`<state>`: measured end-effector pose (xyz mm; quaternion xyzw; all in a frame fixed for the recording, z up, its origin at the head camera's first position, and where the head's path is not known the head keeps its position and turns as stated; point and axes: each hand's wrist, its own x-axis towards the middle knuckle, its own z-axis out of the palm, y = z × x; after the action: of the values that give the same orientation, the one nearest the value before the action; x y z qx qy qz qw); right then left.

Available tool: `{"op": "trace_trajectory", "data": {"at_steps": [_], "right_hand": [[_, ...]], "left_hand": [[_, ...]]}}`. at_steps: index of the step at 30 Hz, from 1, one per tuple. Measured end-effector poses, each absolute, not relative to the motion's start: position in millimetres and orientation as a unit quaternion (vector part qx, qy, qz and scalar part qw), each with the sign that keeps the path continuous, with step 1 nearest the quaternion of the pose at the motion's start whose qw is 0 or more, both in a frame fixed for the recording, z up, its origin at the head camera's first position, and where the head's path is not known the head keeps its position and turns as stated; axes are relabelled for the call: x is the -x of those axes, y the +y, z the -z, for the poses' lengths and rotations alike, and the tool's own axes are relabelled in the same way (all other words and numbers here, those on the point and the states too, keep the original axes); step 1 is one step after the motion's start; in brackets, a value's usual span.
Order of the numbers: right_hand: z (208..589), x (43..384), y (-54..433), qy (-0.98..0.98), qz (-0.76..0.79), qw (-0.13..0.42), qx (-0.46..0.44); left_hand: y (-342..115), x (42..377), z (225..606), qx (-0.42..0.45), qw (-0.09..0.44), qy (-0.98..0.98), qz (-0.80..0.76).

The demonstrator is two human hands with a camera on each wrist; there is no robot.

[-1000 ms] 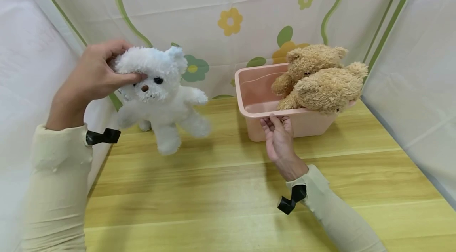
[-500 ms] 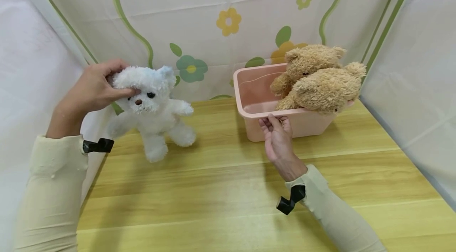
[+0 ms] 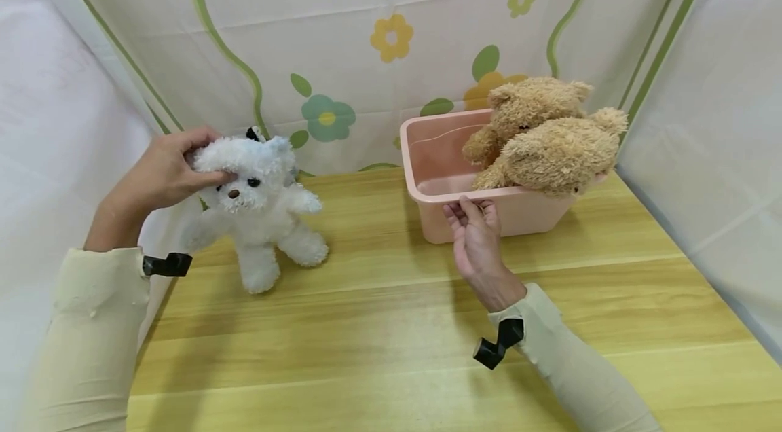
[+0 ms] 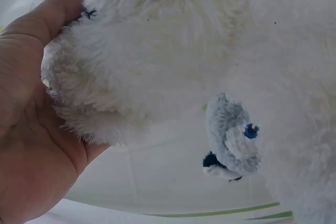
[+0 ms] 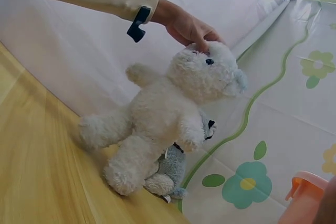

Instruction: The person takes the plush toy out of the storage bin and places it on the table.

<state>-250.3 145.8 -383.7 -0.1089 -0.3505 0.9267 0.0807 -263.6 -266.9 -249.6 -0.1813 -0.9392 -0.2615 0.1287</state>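
Observation:
My left hand grips a white plush bear by the head, thumb across its face beside the dark eye. The bear is upright at the table's left side, its feet at or just above the wood. Behind it, mostly hidden, a smaller grey-and-white plush toy sits against the back cloth; its blue eye shows in the left wrist view. On the right, my right hand pinches the front rim of a pink plastic bin. Two tan plush bears lie in the bin's right part, heads over the rim.
A wood-grain table spans the space below both hands. White cloth with flowers and green vines hangs at the back, and plain white cloth closes off the sides. The bin's left part shows its bare floor.
The left hand has lowered the white bear and shifted it slightly left. The grey plush toy's ear now shows behind the bear's head. My right hand and the bin stay put.

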Motion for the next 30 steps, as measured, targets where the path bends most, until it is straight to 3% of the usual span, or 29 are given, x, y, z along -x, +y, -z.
{"op": "trace_trajectory", "data": {"at_steps": [10,30], "right_hand": [[383.2,249.7,145.6,-0.351,-0.926,0.085,0.108],[383.0,249.6,146.2,-0.353,-0.926,0.080,0.107]], "left_hand": [[-288.7,258.9,258.0,0.170,0.141,-0.941,0.255],[-322.9,264.8,255.5,0.141,0.106,-0.960,0.219]]}}
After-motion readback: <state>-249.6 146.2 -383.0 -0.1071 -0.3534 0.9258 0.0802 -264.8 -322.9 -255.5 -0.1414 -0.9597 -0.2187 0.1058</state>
